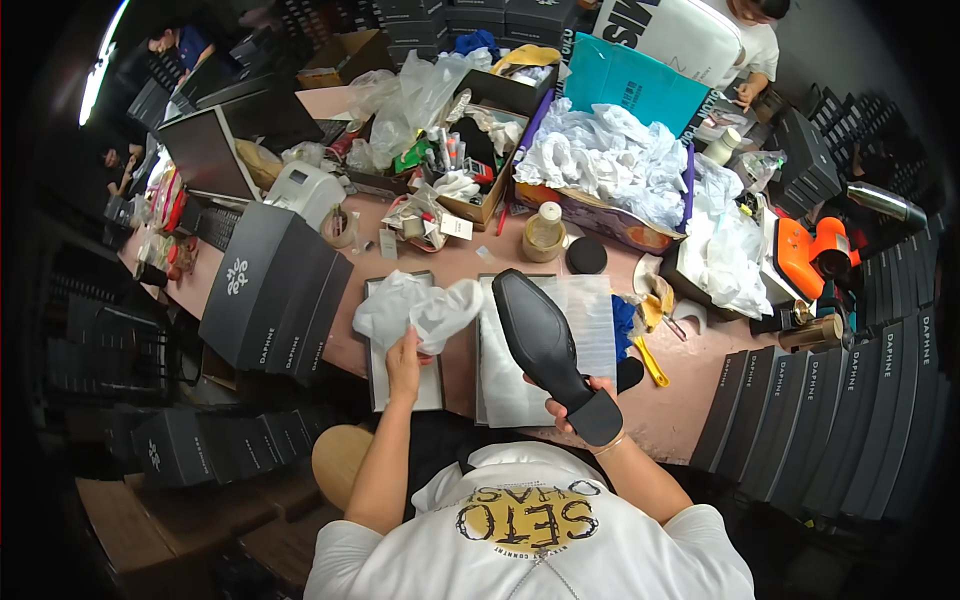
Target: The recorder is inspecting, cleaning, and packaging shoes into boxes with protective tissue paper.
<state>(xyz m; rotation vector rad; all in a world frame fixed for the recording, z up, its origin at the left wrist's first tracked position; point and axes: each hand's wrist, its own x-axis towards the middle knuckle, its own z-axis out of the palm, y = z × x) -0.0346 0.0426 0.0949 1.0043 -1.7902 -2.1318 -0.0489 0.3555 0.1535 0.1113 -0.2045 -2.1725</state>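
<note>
My left hand (407,352) is closed on crumpled white tissue paper (425,310). The paper hangs over a shallow dark-edged box part (432,388) with a pale inside. My right hand (597,395) grips a black block-heeled shoe (540,335) near its heel. The shoe's sole faces up and its toe points away from me; its upper is mostly hidden underneath. Below the shoe lies an open shoebox (484,395) lined with white paper (515,390).
Closed grey shoeboxes (270,280) stand at the left, and a long row of them (820,410) at the right. Behind are a carton of crumpled paper (605,150), a pump bottle (545,228), a black round lid (587,255) and an orange tool (812,250). A yellow-handled tool (650,362) lies right.
</note>
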